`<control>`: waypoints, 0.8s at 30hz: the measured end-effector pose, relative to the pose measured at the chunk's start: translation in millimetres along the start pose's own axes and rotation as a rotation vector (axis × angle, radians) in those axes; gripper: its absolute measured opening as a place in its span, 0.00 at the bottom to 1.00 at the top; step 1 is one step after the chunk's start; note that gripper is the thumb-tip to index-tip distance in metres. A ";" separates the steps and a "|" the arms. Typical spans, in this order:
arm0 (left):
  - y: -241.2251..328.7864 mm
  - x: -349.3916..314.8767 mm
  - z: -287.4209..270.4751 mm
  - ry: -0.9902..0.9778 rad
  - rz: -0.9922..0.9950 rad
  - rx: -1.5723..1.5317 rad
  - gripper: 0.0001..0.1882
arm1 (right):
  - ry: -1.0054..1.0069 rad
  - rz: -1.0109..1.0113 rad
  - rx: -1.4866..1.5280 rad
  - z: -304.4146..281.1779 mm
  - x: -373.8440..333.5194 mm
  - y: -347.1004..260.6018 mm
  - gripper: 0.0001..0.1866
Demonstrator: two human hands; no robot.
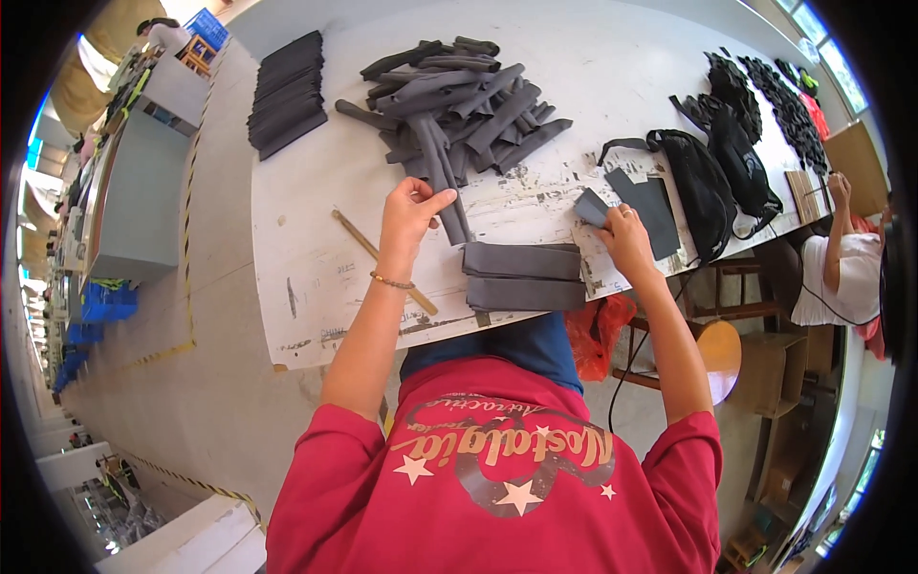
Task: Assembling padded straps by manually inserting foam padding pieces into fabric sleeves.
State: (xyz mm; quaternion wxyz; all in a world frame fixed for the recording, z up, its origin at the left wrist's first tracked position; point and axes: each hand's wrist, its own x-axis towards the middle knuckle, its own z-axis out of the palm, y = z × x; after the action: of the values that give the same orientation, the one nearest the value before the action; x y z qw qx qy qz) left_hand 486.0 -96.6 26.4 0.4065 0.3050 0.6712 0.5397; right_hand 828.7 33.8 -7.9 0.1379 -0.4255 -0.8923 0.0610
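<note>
My left hand (411,212) is closed, thumb against fingers, on the edge of a long dark grey folded fabric strip (442,167). That strip slants from a loose heap of similar grey pieces (469,91) toward me. To the right, my right hand (626,239) pinches a small grey fabric piece (590,206), tilted up off the table. Beside it lie flat grey fabric pieces (655,212). Between my forearms, near the table's front edge, two stacks of folded grey fabric (524,277) lie side by side.
A wooden ruler-like stick (382,260) lies left on the white table (325,210). A neat row of dark strips (289,94) is at the back left. Black bags (703,187) lie to the right, near a seated person (841,263). A red plastic bag (601,335) hangs below the edge.
</note>
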 end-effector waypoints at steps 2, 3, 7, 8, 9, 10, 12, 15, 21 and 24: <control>1.3 -7.8 0.4 0.024 -0.057 -0.229 0.13 | 0.138 -0.105 -0.062 6.0 -1.9 3.4 0.11; 2.4 -11.4 0.0 0.033 -0.117 -0.456 0.14 | 0.140 -0.117 -0.060 2.5 -0.6 5.0 0.11; 2.0 -13.9 -9.8 -0.149 -0.139 -0.698 0.20 | 0.008 0.152 0.094 -23.9 3.2 -4.3 0.12; 3.0 -16.8 -8.0 -0.150 -0.147 -0.742 0.22 | 0.052 0.081 0.181 -32.7 2.9 -16.5 0.13; 6.2 -18.4 -3.2 -0.163 -0.155 -0.787 0.24 | 0.101 0.018 0.261 -39.1 0.7 -27.2 0.13; 7.3 -20.0 0.3 -0.160 -0.151 -0.789 0.24 | 0.135 -0.015 0.341 -39.8 0.4 -38.5 0.15; 9.3 -22.6 5.1 -0.096 -0.109 -0.762 0.20 | 0.073 -0.018 0.447 -50.5 -5.3 -68.0 0.14; 2.3 -16.3 2.4 -0.078 -0.167 -0.781 0.14 | 0.064 -0.125 0.546 -66.9 -14.2 -114.5 0.15; 13.0 -21.8 11.5 -0.128 -0.202 -1.002 0.10 | 0.099 -0.031 0.791 -70.1 -20.3 -153.1 0.23; 22.8 -27.8 16.1 -0.229 -0.125 -0.993 0.11 | 0.165 -0.107 0.743 -70.4 -15.5 -161.2 0.21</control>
State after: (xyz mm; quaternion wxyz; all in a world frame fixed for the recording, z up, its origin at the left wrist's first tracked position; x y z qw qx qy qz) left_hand 512.9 -107.3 53.2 0.6047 0.0916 0.3019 0.7313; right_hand 739.2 -80.5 92.8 0.3571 -0.3028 -0.8162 0.3385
